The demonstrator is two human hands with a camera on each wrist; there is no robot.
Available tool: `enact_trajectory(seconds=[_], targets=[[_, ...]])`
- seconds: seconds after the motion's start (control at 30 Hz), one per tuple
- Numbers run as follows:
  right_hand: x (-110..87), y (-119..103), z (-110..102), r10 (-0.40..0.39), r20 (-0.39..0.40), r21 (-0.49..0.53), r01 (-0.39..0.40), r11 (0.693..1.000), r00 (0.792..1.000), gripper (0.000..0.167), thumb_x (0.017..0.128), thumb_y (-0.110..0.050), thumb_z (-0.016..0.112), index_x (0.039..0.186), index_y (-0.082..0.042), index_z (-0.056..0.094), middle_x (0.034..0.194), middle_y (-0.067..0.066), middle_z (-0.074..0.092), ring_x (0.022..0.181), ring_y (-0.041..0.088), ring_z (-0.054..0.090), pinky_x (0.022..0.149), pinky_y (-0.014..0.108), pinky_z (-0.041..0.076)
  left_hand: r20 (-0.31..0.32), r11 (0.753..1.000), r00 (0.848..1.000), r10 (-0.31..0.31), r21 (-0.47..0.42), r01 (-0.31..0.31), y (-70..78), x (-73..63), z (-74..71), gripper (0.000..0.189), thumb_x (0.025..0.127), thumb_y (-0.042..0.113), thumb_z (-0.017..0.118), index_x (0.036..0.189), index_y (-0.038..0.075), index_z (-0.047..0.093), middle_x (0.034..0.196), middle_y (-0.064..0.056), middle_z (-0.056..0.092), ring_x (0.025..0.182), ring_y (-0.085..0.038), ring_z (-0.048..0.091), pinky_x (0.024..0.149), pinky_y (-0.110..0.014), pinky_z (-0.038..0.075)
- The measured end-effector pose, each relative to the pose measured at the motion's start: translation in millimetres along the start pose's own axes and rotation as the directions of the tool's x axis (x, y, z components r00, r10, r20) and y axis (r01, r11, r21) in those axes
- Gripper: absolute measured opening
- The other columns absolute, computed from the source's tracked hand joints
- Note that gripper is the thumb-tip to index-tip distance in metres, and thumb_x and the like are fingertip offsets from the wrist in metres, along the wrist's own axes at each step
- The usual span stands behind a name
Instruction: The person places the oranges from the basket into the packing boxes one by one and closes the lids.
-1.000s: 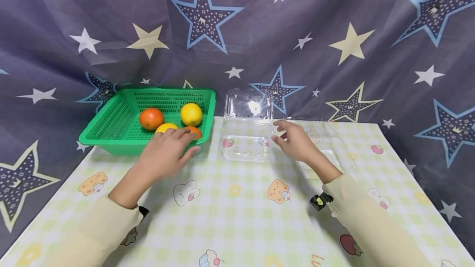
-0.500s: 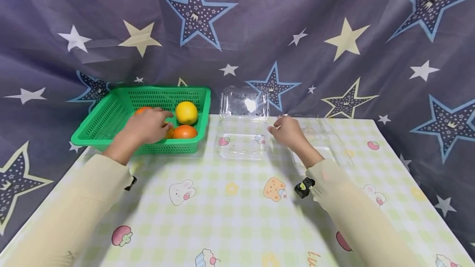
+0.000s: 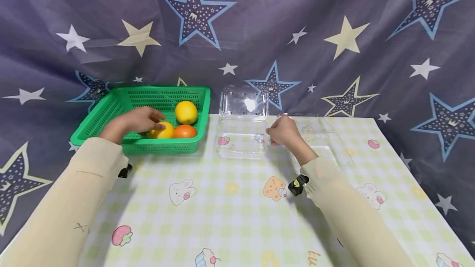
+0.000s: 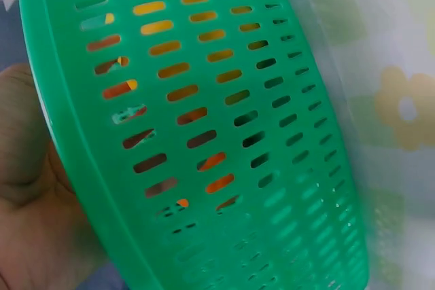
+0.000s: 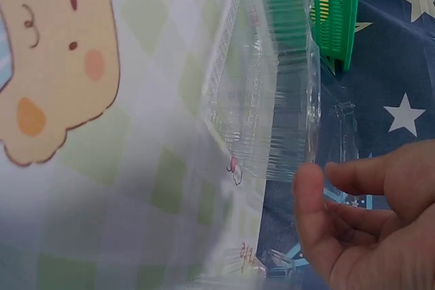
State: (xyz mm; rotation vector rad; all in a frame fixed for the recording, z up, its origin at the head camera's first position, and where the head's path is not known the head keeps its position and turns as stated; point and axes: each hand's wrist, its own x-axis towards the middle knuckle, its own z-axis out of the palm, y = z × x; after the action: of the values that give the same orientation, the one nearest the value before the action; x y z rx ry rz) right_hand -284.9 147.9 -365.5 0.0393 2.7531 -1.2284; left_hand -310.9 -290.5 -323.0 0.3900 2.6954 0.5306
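Inside the green slotted basket (image 3: 160, 148) at the left, my left hand (image 3: 138, 119) bends its fingers down over the spot of a reddish-orange round fruit, which it hides. Its thumb lies against a yellow round fruit (image 3: 161, 131); the grip itself is hidden, and the left wrist view shows mostly the basket wall (image 4: 204, 113). A second yellow fruit (image 3: 186, 112) and an orange one (image 3: 184, 131) sit to the right. Beside the basket, a clear plastic clamshell box (image 3: 241, 147) stands with its lid (image 3: 243, 104) raised. My right hand (image 5: 380, 215) pinches its right rim between thumb and forefinger.
Another clear plastic box (image 3: 320, 135) lies right of the first, partly behind my right hand. A checked cloth (image 3: 230, 217) covers the table. Close behind, a dark curtain with stars (image 3: 245, 40) hangs at the table's back edge.
My left hand has moved left across the basket, off the near fruits, and lower over the reddish-orange fruit. The right hand has closed from spread fingers to a pinch at the box's rim.
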Motion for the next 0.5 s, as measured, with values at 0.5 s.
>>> enact_trajectory(seconds=[0.5], targets=[[8.6, 1, 11, 0.137, 0.146, 0.293, -0.175, 0.940, 0.980, 0.015, 0.097, 0.003, 0.061, 0.107, 0.013, 0.062, 0.094, 0.025, 0.068, 0.062, 0.015, 0.065, 0.065, 0.030, 0.061, 0.083, 1.000, 0.997, -0.010, -0.004, 0.010, -0.3, 5.0, 2.0, 0.073, 0.092, 0.030, 0.078, 0.149, -0.003, 0.046, 0.139, -0.037, 0.052, 0.100, -0.030, 0.064, 0.070, -0.041, 0.058]])
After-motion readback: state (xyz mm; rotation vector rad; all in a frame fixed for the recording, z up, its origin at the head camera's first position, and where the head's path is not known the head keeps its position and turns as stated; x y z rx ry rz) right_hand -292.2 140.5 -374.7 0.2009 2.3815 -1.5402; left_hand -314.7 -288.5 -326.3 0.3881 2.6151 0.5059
